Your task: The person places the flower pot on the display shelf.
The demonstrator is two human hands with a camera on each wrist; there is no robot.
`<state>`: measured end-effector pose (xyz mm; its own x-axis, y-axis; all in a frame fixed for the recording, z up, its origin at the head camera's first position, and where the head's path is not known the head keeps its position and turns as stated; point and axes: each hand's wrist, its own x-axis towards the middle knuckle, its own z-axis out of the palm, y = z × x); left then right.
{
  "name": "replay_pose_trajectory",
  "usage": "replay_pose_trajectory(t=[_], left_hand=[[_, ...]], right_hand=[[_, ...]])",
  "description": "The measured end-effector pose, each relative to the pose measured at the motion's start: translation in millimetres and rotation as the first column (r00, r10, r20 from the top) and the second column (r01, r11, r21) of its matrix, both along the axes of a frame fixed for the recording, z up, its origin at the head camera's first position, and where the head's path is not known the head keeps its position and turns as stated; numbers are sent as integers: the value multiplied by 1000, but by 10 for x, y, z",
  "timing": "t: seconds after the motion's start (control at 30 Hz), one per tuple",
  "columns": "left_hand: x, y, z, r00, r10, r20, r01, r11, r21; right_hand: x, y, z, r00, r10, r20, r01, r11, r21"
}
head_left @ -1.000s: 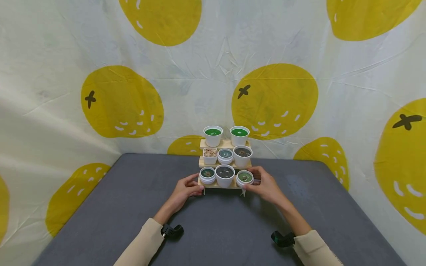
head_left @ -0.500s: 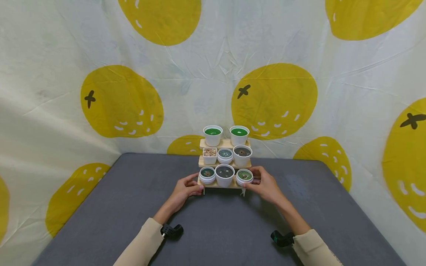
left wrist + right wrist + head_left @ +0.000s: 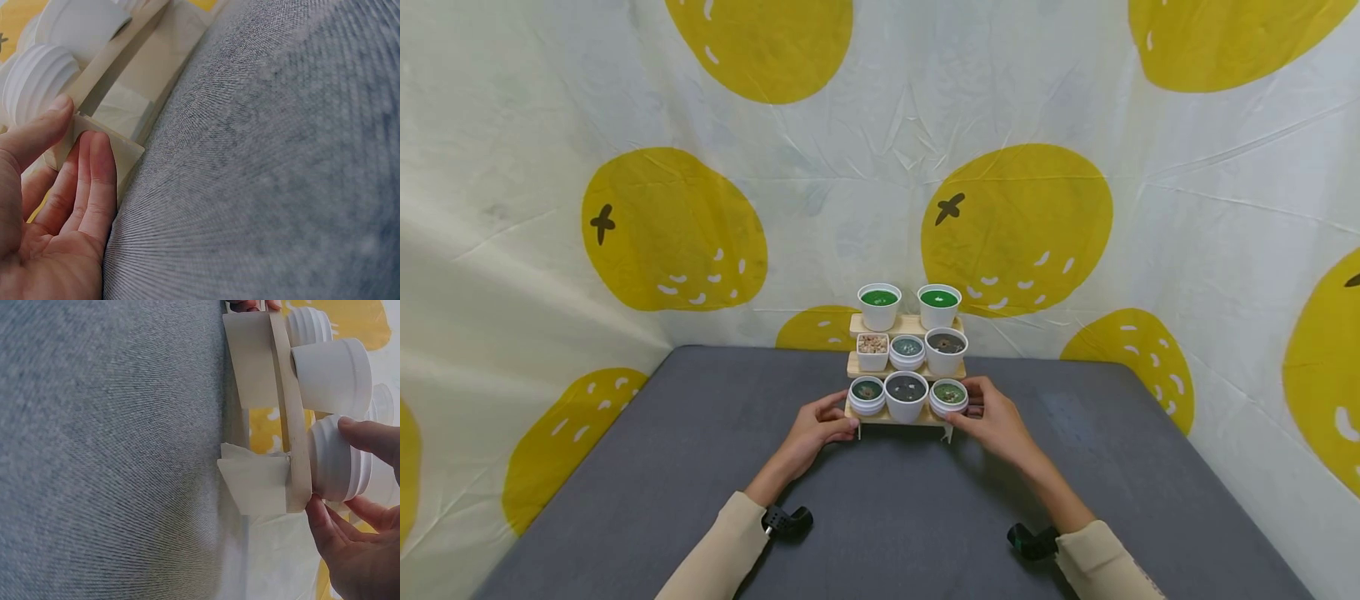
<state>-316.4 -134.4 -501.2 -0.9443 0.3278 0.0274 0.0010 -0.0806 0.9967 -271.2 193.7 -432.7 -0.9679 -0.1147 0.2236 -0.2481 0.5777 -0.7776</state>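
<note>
A three-step wooden stand (image 3: 935, 419) bears several white pots. My left hand (image 3: 811, 427) grips its front left corner, thumb on the lowest step and fingers against the pale leg (image 3: 128, 150). With my right hand (image 3: 996, 422) I pinch a low ribbed white pot (image 3: 948, 398) with a green top at the lowest step's right end. In the right wrist view the thumb lies on this pot's side, and a fingertip touches the end of the step. Beside it stand a taller pot (image 3: 906, 398) with a dark top and another ribbed pot (image 3: 867, 397) at the left end.
The middle step carries a square pot of pale bits (image 3: 873, 352), a blue-grey topped pot (image 3: 907, 353) and a dark-topped one (image 3: 947, 352). Two green-topped pots (image 3: 880, 307) stand on the top step. Behind the grey table (image 3: 737, 383) hangs a fruit-print cloth (image 3: 842, 208).
The pot in my right hand has slid slightly left along the lowest step, closer to the dark-topped pot, and the right hand has moved with it. My left hand stays in place.
</note>
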Motion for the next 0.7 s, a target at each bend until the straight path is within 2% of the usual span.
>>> replay_pose_trajectory(t=[0.3, 0.7], left_hand=[[-6, -2, -13, 1000, 4, -1, -4, 1000, 2], [-2, -4, -26, 1000, -2, -13, 2, 1000, -2]], right_hand=[[30, -32, 5, 999, 33, -37, -32, 999, 23], [23, -33, -10, 999, 29, -33, -29, 1000, 2]])
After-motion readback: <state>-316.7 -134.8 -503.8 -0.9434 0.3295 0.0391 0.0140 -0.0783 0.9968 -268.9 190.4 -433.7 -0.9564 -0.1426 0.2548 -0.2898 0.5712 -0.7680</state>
